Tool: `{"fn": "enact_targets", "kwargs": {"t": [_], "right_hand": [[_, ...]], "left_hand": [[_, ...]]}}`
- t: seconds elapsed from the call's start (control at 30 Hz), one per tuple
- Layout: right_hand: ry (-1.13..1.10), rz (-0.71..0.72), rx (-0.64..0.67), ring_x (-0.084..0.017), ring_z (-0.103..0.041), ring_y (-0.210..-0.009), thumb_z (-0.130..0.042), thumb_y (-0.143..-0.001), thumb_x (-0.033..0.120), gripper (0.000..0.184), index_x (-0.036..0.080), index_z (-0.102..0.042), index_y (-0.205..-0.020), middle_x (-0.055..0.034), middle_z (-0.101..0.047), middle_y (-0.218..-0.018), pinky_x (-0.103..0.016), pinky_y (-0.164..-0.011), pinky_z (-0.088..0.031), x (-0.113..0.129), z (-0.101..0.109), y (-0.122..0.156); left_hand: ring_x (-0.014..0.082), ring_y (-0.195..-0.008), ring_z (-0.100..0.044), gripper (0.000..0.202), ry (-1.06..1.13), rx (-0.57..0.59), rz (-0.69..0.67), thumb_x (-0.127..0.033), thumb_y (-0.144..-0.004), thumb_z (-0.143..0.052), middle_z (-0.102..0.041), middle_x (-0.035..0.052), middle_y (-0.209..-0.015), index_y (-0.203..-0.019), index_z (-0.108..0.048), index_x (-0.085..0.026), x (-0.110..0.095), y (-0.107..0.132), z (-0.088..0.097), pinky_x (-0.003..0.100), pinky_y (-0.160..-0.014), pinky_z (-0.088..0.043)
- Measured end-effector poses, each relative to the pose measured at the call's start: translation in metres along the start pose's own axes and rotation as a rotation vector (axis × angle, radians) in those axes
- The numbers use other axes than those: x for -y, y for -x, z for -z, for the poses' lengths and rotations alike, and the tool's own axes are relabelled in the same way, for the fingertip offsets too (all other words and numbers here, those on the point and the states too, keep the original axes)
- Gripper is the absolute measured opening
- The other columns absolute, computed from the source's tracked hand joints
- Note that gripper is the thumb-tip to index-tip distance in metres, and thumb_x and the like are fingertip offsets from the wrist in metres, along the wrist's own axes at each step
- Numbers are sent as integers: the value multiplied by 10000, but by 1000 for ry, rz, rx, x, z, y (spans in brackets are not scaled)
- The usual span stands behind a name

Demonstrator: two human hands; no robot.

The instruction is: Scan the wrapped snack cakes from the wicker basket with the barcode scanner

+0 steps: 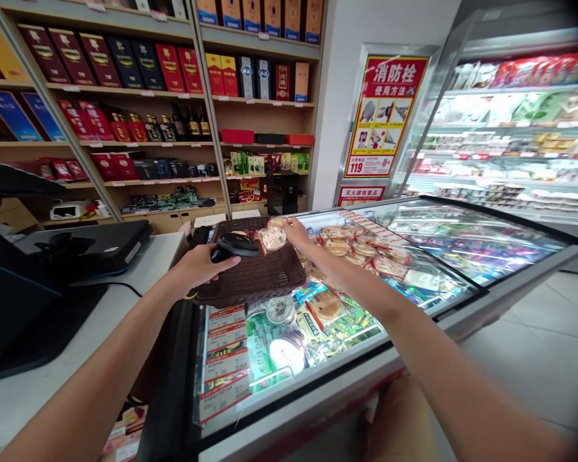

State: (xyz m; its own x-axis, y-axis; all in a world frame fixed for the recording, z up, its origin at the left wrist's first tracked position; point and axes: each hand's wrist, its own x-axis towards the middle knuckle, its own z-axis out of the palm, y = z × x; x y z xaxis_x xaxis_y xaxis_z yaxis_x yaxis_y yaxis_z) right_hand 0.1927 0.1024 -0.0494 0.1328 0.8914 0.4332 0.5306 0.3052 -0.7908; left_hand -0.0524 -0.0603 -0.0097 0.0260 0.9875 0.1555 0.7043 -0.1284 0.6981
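Note:
My left hand (198,264) is wrapped round a black barcode scanner (236,244), held over a dark brown woven basket (257,277) that rests on the glass lid of a chest freezer (414,269). My right hand (296,232) reaches across the basket's far rim and pinches a clear-wrapped round pastry packet (272,238) just in front of the scanner's head. Several similar wrapped pastries (361,247) lie on the freezer glass to the right of the basket.
A white checkout counter (43,378) with a black till (84,247) and screen stands at the left. Shelves of boxed liquor (139,70) fill the back wall. An open chilled display (515,128) and a red fire-hydrant sign (384,115) stand at the right. Grey floor lies beyond the freezer.

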Motion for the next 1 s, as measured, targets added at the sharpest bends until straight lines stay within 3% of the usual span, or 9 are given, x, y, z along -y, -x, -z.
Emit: {"fn": "enact_targets", "kwargs": {"t": [0.23,0.4,0.63,0.83,1.0], "right_hand": [[-116,-6,32,-157,-519,-701,-478,-901,322,151,239,-488,-774,29,-549,-721,-240,-633,-389,-22,81,51],[-109,-7,-27,-154,-524,-703,-473,-934,347,187,240,-470,-780,24,-543,-731,-240,-614,-385,-38,112,67],[-78,-40,-74,-196,-593,-782,-466,-956,378,157,243,-535,-914,-4,-604,-797,-274,-678,-435,-59,128,74],[186,-43,-24,-271,-627,-898,-494,-943,275,140,234,-598,-1027,-73,-673,-923,-359,-812,-450,-81,131,80],[303,52,63,-282,-646,-916,-516,-927,234,168,210,-629,-1048,-93,-698,-943,-365,-824,-456,-84,110,86]], "left_hand": [[201,-547,-613,528,-120,88,-203,-677,-684,-710,-614,-1,-549,-957,-714,-225,-85,4,-47,271,-490,-398],[222,-556,-623,549,-253,112,-239,-654,-666,-720,-597,-10,-498,-1021,-721,-235,-113,0,-71,274,-492,-360],[197,-514,-589,534,-302,138,-292,-663,-695,-686,-597,-11,-530,-1003,-709,-227,-120,-5,-85,279,-496,-357],[165,-492,-567,548,-239,90,-225,-718,-700,-665,-577,-20,-511,-900,-691,-209,-107,0,-68,276,-502,-373],[162,-534,-601,626,-107,10,-137,-739,-643,-692,-625,-11,-573,-973,-686,-207,-77,-2,-51,275,-520,-416]]}}
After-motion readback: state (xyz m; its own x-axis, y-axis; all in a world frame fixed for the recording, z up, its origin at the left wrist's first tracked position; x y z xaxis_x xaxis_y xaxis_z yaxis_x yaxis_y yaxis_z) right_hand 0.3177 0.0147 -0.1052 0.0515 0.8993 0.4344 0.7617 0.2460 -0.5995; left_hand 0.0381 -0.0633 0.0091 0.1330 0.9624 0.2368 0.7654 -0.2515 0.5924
